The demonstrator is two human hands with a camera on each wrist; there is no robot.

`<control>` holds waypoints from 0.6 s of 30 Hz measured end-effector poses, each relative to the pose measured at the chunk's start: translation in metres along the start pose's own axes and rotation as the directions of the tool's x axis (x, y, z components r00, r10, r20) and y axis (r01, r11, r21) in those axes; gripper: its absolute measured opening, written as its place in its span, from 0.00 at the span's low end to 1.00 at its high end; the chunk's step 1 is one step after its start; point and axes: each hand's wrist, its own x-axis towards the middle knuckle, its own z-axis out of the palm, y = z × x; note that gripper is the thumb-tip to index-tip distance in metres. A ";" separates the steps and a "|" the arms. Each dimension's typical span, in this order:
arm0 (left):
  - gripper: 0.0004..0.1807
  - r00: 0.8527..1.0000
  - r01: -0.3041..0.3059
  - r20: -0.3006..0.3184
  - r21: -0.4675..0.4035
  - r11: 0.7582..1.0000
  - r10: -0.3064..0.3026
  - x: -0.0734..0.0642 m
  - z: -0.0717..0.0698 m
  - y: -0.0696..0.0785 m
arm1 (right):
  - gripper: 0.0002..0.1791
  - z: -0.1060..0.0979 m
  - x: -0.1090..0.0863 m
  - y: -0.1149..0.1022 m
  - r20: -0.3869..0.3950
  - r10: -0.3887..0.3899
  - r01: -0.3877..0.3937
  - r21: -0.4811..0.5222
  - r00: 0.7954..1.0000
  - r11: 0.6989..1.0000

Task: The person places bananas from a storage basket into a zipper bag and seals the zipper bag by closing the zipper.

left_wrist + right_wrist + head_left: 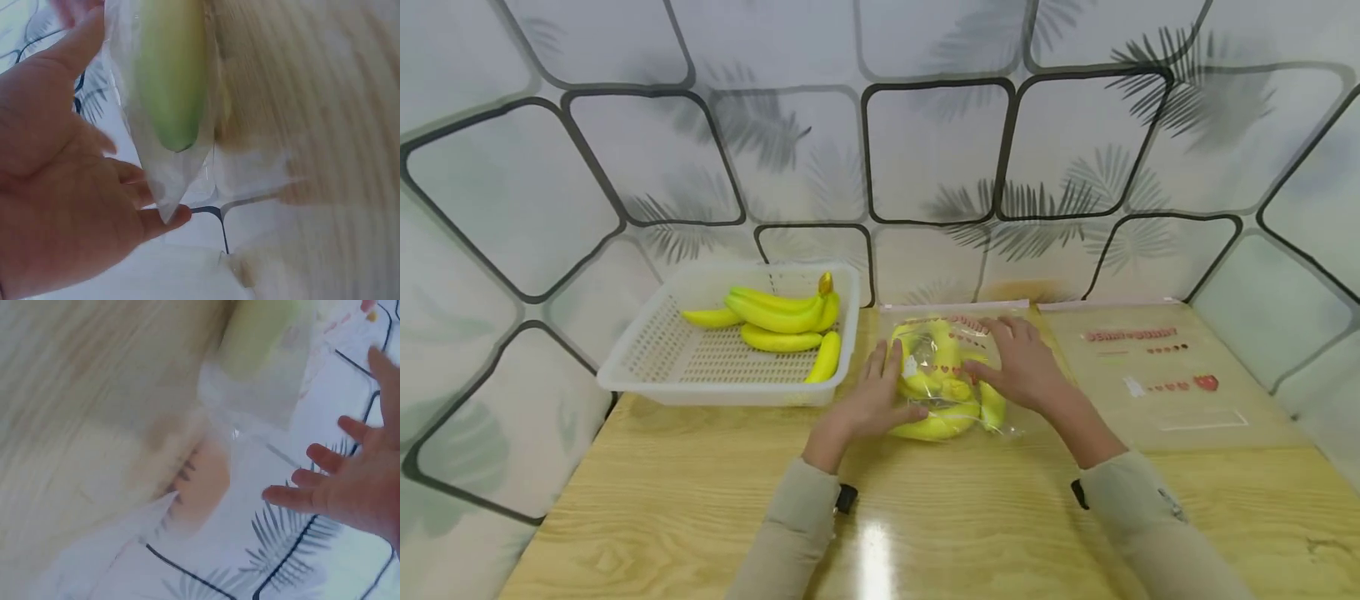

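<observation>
A clear zip bag (917, 310) printed with red hearts lies on the table with several yellow bananas (940, 423) inside. My left hand (867, 402) is at the bag's left side, fingers extended. In the left wrist view, the fingers of the left hand (69, 181) lie against the bag's corner (167, 187), beside a banana's greenish tip (172, 106). Over the bag's right side, my right hand (1026, 367) has its fingers spread. The right wrist view shows the right hand (356, 478) with nothing in its grasp, near the bag (250, 400).
Left of the bag stands a white perforated plastic basket (718, 393) holding several bananas (782, 317). A flat printed zip bag (1195, 417) lies on the wooden table (700, 500) at the right. Patterned cloth (936, 150) rises behind the table and along both sides.
</observation>
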 end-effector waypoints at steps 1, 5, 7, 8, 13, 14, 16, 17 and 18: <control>0.59 1.000 0.003 0.005 0.026 1.000 -0.003 0.000 0.000 0.000 | 0.49 0.003 0.004 -0.001 0.025 -0.001 0.001 -0.013 1.000 1.000; 0.58 0.996 0.005 0.082 0.151 0.988 -0.018 -0.002 -0.001 0.003 | 0.63 0.014 0.014 0.002 0.277 -0.029 0.021 0.031 0.961 0.999; 0.56 0.996 -0.008 0.089 0.142 0.990 -0.004 -0.001 -0.002 0.005 | 0.66 0.017 0.018 0.008 0.335 -0.063 0.041 0.073 0.940 0.997; 0.56 0.996 -0.015 0.084 0.132 0.991 0.004 0.000 -0.002 0.005 | 0.66 0.018 0.021 0.011 0.342 -0.088 0.056 0.103 0.935 0.993; 0.61 1.000 0.008 0.020 0.170 0.985 -0.012 0.006 -0.002 0.002 | 0.67 0.024 0.034 0.019 0.304 -0.207 0.166 0.156 0.930 0.974; 0.63 1.000 0.024 0.013 0.188 0.982 -0.027 0.008 -0.002 0.000 | 0.67 0.024 0.035 0.019 0.288 -0.218 0.181 0.147 0.933 0.972; 0.64 0.998 0.056 -0.001 0.190 0.980 -0.056 0.010 -0.001 -0.003 | 0.67 0.023 0.035 0.017 0.241 -0.215 0.196 0.104 0.946 0.975; 0.65 0.998 0.069 -0.014 0.188 0.980 -0.068 0.012 0.000 -0.005 | 0.67 0.022 0.033 0.016 0.210 -0.213 0.199 0.082 0.954 0.976; 0.65 0.997 0.081 -0.027 0.180 0.980 -0.077 0.014 0.000 -0.006 | 0.66 0.020 0.030 0.013 0.185 -0.210 0.201 0.069 0.960 0.977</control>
